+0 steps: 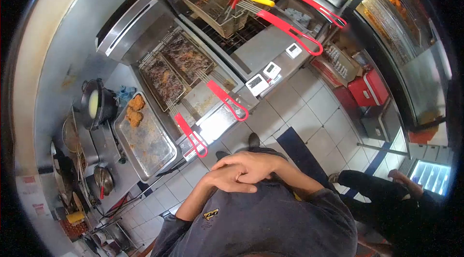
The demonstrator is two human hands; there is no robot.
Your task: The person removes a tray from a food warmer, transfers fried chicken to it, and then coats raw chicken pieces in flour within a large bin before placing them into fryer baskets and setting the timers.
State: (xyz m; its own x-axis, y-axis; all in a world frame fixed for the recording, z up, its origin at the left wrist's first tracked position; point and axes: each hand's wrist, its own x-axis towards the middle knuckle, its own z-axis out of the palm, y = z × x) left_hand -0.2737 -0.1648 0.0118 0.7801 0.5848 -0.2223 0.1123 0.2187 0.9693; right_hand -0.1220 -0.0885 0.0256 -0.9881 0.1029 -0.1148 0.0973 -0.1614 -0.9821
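Observation:
My left hand (pixel 224 178) and my right hand (pixel 256 166) rest on each other in front of my dark shirt, one laid over the other. No object shows in either hand, and their fingers partly hide each other. Ahead of them, two fryer baskets (pixel 187 56) sit in dark, bubbling oil, with red handles (pixel 227 101) reaching toward me. To the left, a metal tray (pixel 147 143) holds a few pieces of fried chicken (pixel 135 117).
Beyond the fryer, a raised wire basket (pixel 212 8) sits beside red-handled tools. White timers (pixel 257 84) lie on the counter edge. A black pot (pixel 98 105) stands left. Another person (pixel 372 184) in dark clothes is at right, below a glass-fronted cabinet (pixel 425 73).

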